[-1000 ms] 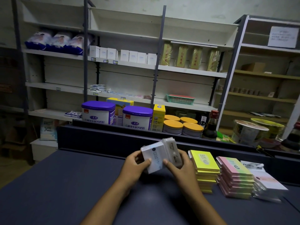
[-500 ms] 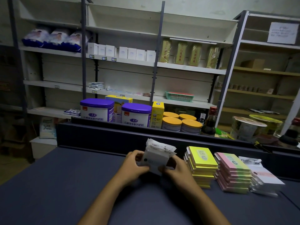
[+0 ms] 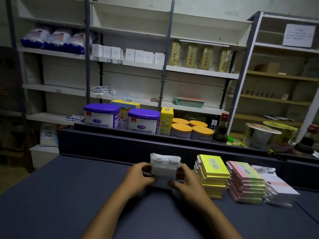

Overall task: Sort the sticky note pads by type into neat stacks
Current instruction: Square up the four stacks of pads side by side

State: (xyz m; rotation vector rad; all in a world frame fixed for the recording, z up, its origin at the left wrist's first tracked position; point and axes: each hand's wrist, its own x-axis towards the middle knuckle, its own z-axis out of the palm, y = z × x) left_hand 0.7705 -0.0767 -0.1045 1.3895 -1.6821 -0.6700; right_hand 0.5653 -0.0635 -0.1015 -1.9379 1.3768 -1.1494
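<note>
Hands, left and right, fingers clamped on white plastic-wrapped pad bundle, squaring it; next set down beside yellow stack.

Left hand and right hand, curled grip, forearms converging.

Wall notice text too small
</note>
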